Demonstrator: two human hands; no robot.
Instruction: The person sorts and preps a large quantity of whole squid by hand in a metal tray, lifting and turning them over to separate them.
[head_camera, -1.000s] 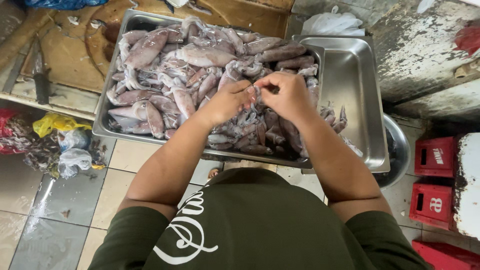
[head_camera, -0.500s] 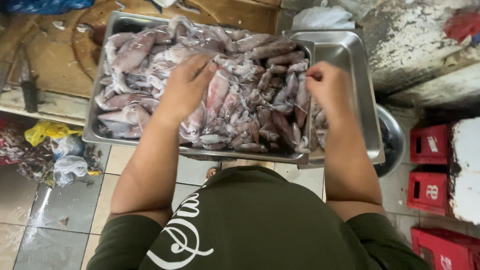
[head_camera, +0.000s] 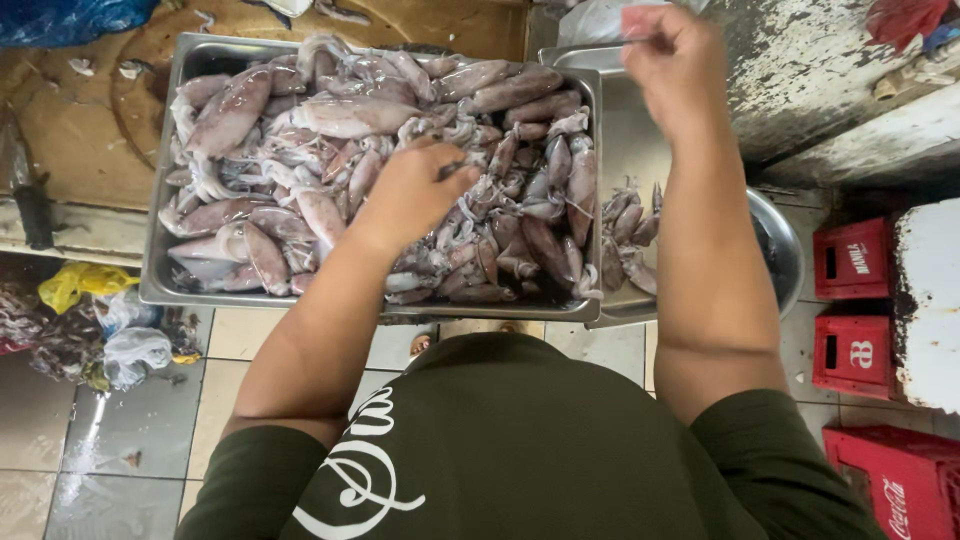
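A large steel tray (head_camera: 155, 290) is heaped with raw pinkish-grey squid (head_camera: 300, 120). My left hand (head_camera: 415, 190) rests in the middle of the heap, fingers curled around one squid. My right hand (head_camera: 675, 60) is raised over the far end of a second steel tray (head_camera: 625, 130), its fingertips pinched on a small pinkish squid piece (head_camera: 640, 20). A few smaller squid (head_camera: 625, 225) lie at the near end of that second tray.
A round metal bowl (head_camera: 785, 250) sits under the right tray's edge. Red plastic crates (head_camera: 855, 260) and a white box (head_camera: 930, 300) stand on the right. Plastic bags (head_camera: 100, 320) lie on the tiled floor. A dark-handled knife (head_camera: 35, 215) lies on the wooden counter (head_camera: 80, 120).
My hands, together over the squid a second ago, have parted. The right hand rose to the far right with a small piece; the left stayed in the heap.
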